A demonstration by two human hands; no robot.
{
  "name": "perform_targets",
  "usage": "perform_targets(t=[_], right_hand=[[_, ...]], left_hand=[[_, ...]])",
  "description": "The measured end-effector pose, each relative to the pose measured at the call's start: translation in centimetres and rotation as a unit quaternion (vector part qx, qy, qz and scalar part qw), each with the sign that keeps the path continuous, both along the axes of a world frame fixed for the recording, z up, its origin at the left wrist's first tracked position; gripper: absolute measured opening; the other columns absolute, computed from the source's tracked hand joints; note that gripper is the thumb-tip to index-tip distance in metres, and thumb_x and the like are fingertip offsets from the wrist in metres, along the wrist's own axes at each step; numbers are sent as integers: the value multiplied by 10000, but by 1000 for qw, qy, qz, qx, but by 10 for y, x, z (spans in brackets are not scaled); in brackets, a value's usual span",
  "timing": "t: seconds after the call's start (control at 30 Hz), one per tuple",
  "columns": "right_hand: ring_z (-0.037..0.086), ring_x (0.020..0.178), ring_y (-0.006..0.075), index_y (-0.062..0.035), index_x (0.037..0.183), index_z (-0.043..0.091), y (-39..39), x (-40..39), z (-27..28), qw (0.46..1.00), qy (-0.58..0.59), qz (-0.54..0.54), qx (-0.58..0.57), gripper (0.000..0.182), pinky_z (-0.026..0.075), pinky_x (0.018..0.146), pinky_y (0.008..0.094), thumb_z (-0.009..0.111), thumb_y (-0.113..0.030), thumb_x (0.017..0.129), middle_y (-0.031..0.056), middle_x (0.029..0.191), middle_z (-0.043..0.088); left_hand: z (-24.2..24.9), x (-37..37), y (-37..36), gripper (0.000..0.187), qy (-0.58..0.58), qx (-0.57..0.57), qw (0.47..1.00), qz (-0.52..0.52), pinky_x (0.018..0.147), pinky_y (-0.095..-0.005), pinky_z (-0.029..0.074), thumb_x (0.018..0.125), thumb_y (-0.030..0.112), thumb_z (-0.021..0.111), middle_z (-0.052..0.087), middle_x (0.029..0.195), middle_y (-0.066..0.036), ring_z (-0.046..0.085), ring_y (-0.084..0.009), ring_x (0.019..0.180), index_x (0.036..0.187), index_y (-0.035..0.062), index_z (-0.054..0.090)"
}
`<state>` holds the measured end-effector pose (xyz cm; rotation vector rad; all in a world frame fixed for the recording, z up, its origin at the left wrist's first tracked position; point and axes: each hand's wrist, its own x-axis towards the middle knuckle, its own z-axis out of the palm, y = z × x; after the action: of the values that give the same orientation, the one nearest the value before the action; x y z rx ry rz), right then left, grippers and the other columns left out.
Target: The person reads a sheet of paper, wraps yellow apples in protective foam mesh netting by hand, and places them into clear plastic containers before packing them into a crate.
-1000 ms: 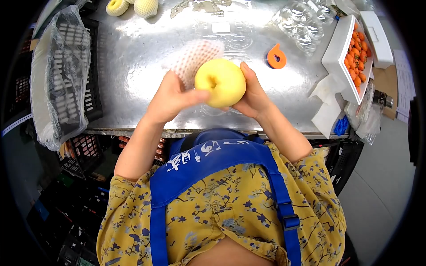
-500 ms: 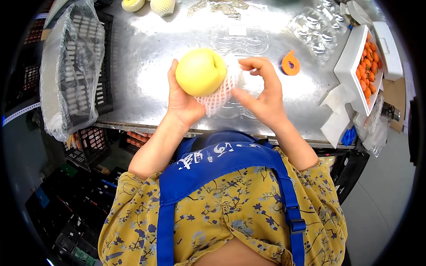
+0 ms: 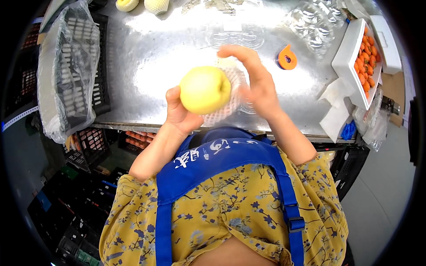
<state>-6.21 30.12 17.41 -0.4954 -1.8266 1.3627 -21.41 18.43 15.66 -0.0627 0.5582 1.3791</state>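
Observation:
My left hand (image 3: 179, 113) cups a yellow apple (image 3: 204, 90) from the left and below, with the dimpled end facing right. A white foam net sleeve (image 3: 224, 108) covers its right and lower side, leaving the rest bare. To the right, my right hand (image 3: 259, 84) is open, its fingers curved and spread from the thumb. The thumb is blurred, close beside the sleeve. Beneath and behind the apple lies a clear plastic clamshell tray (image 3: 253, 40) on the shiny metal table (image 3: 142, 75).
Two net-wrapped fruits (image 3: 156, 5) sit at the far edge. An orange tape dispenser (image 3: 287, 58) lies right of my hands, with clear plastic packs (image 3: 310, 29) behind it. At right stands a white foam box (image 3: 344, 66) of small orange fruits; at left, a plastic-covered black crate (image 3: 73, 66).
The apple and my left hand have moved slightly down and right. My right hand's fingers have lifted and spread away from the sleeve.

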Motion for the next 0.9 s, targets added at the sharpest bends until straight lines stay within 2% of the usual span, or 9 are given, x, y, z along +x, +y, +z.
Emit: perform_targets(t=[0.1, 0.17, 0.37, 0.5, 0.63, 0.67, 0.73, 0.8, 0.9], right_hand=[[525, 943, 156, -93, 1205, 523, -12, -2, -9, 842, 91, 62, -529, 452, 399, 853, 318, 464, -431, 911, 2, 1047, 574], [522, 975, 131, -97, 1224, 510, -28, -7, -8, 806, 29, 87, -585, 476, 400, 862, 290, 363, -452, 943, -6, 1094, 570], [570, 925, 112, -28, 1147, 549, -29, 5, -11, 752, 79, 122, -643, 337, 453, 813, 272, 556, -232, 880, 42, 1033, 612], [542, 589, 147, -17, 905, 538, -16, 21, -20, 961, -192, -94, -177, 153, 445, 563, 282, 617, -65, 783, 48, 735, 599], [523, 588, 138, -42, 857, 511, -45, 21, -3, 980, -185, -54, -55, 188, 419, 520, 277, 654, -114, 759, 44, 710, 536], [538, 594, 167, -49, 912, 524, -53, 25, 10, 957, -124, 65, -253, 252, 431, 532, 274, 687, -113, 730, 64, 783, 543], [571, 742, 238, -75, 1046, 534, -43, 42, 13, 944, -132, 159, -258, 450, 472, 641, 302, 746, -105, 651, 102, 944, 549], [551, 895, 276, -89, 1139, 505, -32, 35, 17, 987, -152, 60, 5, 602, 471, 750, 343, 768, -99, 597, 123, 1075, 518], [484, 1081, 328, -97, 1223, 465, -32, 21, 12, 969, -182, 43, 163, 762, 431, 893, 396, 787, -116, 534, 145, 1213, 471]], left_hand=[[-2, 1, -7, 887, -103, 42, 994, 15, 1029, -523, 346, 568, 458, 788, 484, 1277, -134, 453, -306, 1196, 1280, 69, 431], [-7, 1, -6, 903, -148, 80, 986, 8, 1017, -494, 375, 550, 470, 781, 502, 1247, -142, 487, -307, 1162, 1276, 57, 438], [0, -4, -11, 951, -36, 29, 997, -61, 961, -468, 432, 503, 434, 807, 506, 1238, -159, 525, -301, 1101, 1280, 39, 427], [14, 3, -2, 835, 257, -34, 964, -60, 902, -389, 476, 554, 298, 819, 542, 1140, -124, 568, -248, 1015, 1236, 35, 415], [1, 10, 2, 657, 561, 10, 828, 20, 853, -298, 476, 581, 75, 748, 537, 1048, -86, 552, -168, 971, 1152, 46, 424], [-4, 10, 2, 652, 633, 40, 772, 34, 842, -288, 477, 576, 65, 736, 538, 1037, -83, 554, -165, 958, 1147, 43, 423], [-5, 9, 3, 619, 565, -9, 825, 19, 824, -280, 466, 564, 39, 675, 538, 1001, -75, 545, -164, 947, 1130, 37, 424], [2, 11, 4, 587, 467, -42, 883, 11, 830, -279, 455, 570, 36, 649, 540, 997, -79, 539, -164, 960, 1117, 33, 435], [2, 13, 2, 571, 556, -27, 828, -64, 851, -287, 446, 590, 46, 649, 553, 1026, -97, 540, -171, 993, 1125, 19, 450]])
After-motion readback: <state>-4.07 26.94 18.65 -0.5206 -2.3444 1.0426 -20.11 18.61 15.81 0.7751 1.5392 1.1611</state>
